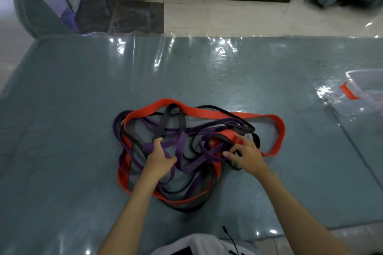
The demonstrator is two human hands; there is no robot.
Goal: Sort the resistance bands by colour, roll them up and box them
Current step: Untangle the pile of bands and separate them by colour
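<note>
Three colours of resistance bands (192,151) are tangled on the bench (72,109); a purple strand (182,143) is held in the left grip (160,158), a red-and-black knot (224,142) pinched by the right grip (247,154). Strands should be eased free singly, not yanked.

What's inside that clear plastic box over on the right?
The clear box sits at the mat's right edge, partly cut off by the frame. Only an orange clip shows on it. No bands are visible inside; its far right part is out of view.
</note>
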